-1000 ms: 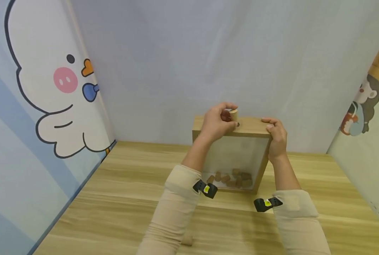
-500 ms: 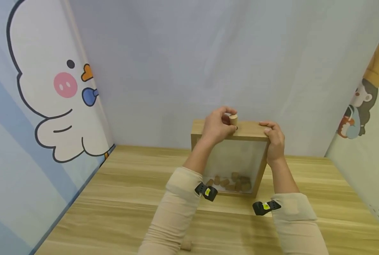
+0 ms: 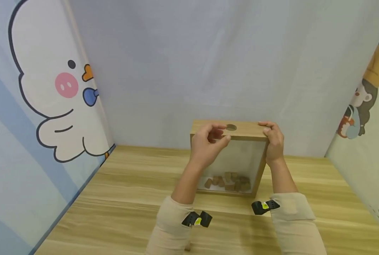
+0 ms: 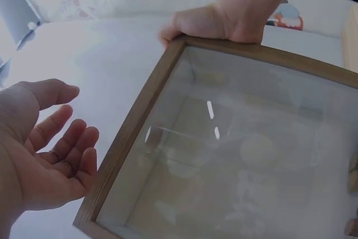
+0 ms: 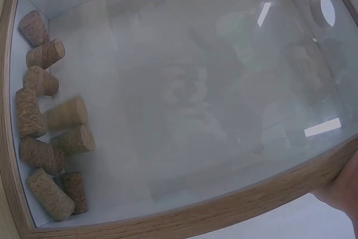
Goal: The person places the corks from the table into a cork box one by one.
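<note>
A shallow wooden box (image 3: 248, 130) with a clear front pane stands upright on the table. Its top has a round hole (image 3: 231, 127). Several corks (image 5: 61, 113) lie along the bottom inside, seen through the pane. My left hand (image 3: 205, 147) holds nothing; its thumb and fingers are spread apart by the top edge, just left of the hole. In the left wrist view that hand (image 4: 45, 149) shows relaxed, half-bent fingers. My right hand (image 3: 274, 143) grips the box's upper right corner, fingers over the top and palm along the side.
One more cork (image 3: 188, 245) lies on the wood-grain table (image 3: 138, 198) near the front, mostly hidden by the left sleeve. A pale curtain (image 3: 151, 71) hangs behind the box. Printed cartoon panels stand on both sides.
The cork that my left hand pinched over the hole has gone through it, and the corks inside lie differently. My left hand has let go and drawn back leftward; the right hand stays put.
</note>
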The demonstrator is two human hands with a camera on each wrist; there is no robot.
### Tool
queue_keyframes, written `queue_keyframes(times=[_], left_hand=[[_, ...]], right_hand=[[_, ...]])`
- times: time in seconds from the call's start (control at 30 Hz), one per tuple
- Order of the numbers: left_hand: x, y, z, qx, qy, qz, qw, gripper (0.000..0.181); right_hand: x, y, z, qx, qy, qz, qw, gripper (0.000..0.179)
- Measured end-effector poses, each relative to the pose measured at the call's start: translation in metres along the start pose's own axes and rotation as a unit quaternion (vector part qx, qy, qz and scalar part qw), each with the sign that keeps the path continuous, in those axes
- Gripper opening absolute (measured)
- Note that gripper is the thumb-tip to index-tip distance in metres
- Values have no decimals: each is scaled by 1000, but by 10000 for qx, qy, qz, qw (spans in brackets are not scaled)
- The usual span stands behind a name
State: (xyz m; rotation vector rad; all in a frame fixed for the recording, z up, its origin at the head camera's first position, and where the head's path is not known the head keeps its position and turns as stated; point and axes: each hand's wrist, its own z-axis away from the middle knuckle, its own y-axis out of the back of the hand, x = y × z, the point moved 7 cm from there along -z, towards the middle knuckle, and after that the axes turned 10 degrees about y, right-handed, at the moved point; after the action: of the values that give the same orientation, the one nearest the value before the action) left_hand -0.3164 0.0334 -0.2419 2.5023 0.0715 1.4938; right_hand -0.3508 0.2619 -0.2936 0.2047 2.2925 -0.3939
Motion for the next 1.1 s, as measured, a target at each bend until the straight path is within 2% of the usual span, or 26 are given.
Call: queue_keyframes(times=[0.2,0.37,0.5,0.7,0.8,1.0,1.1], left_hand=[[-13,13,32,79,270,345,9990,26],[-28,23,54,175,658,371,9970,28],[-40,31,67,22,951,228,9952,30],[-66,54,89,-294,1521,-39,9879,29],[-79,63,100,-450,1629,-239,9853,31],[-102,75,124,-322,2007,-334,9786,32],[-109,79,134,-321,2145,-416,9753,34]], right_hand=[[-1,0,-1,57,-11,41,10000,28],[-2,-2,0,33,-49,-21,10000,27],[-4,-3,0,9,-69,30,10000,27],[-6,-4,-1,-5,-98,11,10000,27],[-6,-4,-2,30,-50,-11,10000,27],[-3,-6,1,20,-113,-210,9997,27],[-4,-7,2,27,-75,-196,9998,27]])
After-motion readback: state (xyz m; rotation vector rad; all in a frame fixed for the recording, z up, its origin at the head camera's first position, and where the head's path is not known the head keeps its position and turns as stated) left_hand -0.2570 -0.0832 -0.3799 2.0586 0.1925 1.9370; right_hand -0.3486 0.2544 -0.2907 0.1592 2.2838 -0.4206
